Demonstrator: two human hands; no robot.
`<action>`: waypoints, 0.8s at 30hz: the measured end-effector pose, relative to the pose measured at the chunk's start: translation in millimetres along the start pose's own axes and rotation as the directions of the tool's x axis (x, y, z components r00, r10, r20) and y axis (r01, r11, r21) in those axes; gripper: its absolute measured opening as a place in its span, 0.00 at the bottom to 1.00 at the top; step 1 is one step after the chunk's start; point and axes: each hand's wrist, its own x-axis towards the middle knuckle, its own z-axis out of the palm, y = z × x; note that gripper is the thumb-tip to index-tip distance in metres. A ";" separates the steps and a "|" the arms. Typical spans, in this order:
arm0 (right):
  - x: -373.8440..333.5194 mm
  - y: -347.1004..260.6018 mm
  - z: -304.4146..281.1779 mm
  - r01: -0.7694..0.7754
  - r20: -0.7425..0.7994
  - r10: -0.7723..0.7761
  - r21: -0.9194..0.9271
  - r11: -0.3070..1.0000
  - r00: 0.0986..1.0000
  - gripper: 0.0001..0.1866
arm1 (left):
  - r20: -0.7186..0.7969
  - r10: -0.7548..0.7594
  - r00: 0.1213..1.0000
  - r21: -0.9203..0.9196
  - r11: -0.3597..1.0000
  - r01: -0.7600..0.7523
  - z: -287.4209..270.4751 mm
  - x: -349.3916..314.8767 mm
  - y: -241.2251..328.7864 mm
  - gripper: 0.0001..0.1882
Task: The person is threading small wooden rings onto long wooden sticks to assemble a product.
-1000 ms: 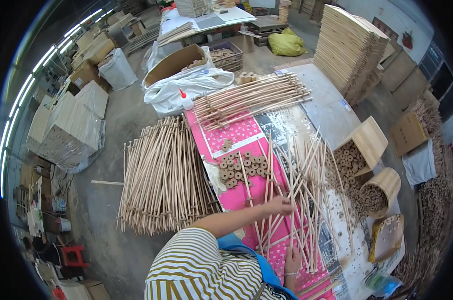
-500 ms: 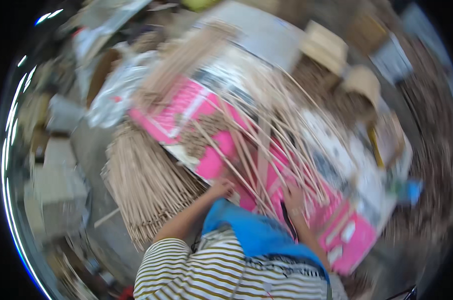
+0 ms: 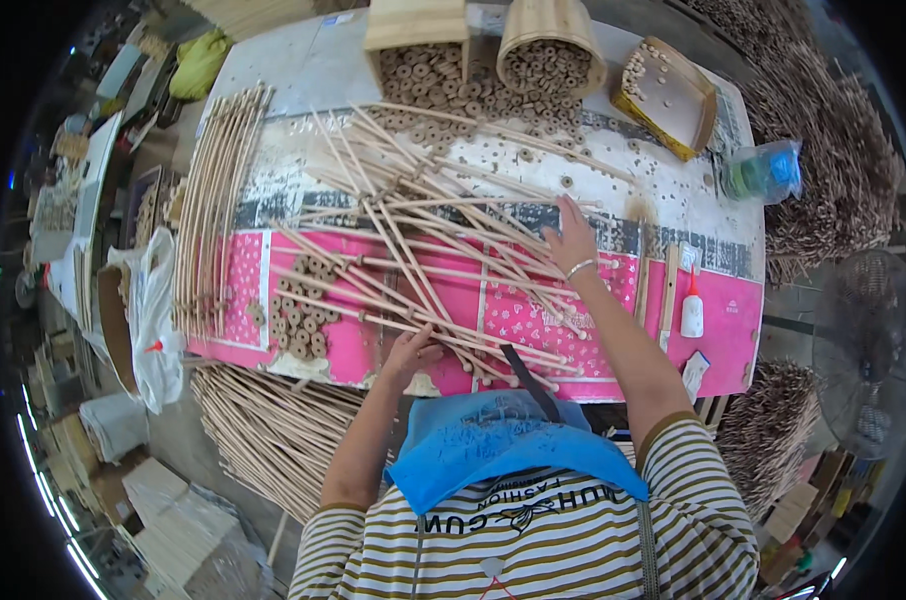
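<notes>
Many pale wooden sticks (image 3: pixel 398 245) with small round knobs on one end lie crisscrossed over a pink and white covered table (image 3: pixel 703 330). My left hand (image 3: pixel 410 355) is at the table's front edge, its fingers partly stretched out beside the lower sticks; whether they touch one is hard to tell. Farther up and to the right, my right hand (image 3: pixel 573 243) reaches over the knobbed ends with fingers apart. Between the sticks and the left side lies a cluster of small wooden rings (image 3: pixel 306 310).
A row of sticks (image 3: pixel 218 200) lies at the left. At the back, rings spill from a square wooden box (image 3: pixel 418 25) and a round wooden bucket (image 3: pixel 548 45). A yellow-edged tray (image 3: pixel 673 100), a glue bottle (image 3: pixel 692 312) and a bagged green container (image 3: pixel 763 172) are at the right.
My view has turned and sharpened, so the table now sits straighter before me. My right hand has moved farther out over the sticks; my left hand stays by the front edge.
</notes>
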 end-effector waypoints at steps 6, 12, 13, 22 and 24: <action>81.9 13.2 34.6 -0.035 0.301 0.105 -0.230 0.973 0.948 0.34 | -0.020 0.033 0.999 -0.043 0.999 -0.034 49.3 24.2 28.5 0.23; 33.1 -9.6 66.9 0.137 0.276 -0.091 -0.152 0.979 0.957 0.23 | -0.042 0.061 0.997 -0.193 0.979 -0.068 84.6 61.3 71.3 0.23; 23.0 -17.4 65.6 0.118 0.292 -0.086 -0.094 0.989 0.952 0.22 | -0.040 0.078 0.996 -0.221 0.971 -0.085 81.8 71.3 73.7 0.24; 22.7 11.2 45.5 0.088 0.406 -0.169 0.210 0.974 0.898 0.38 | -0.060 -0.003 0.998 -0.155 0.988 -0.006 133.0 117.0 101.5 0.13; 24.8 15.9 43.0 0.047 0.466 -0.138 0.202 0.978 0.874 0.46 | -0.148 -0.019 0.989 -0.163 0.987 -0.005 145.8 119.5 102.4 0.13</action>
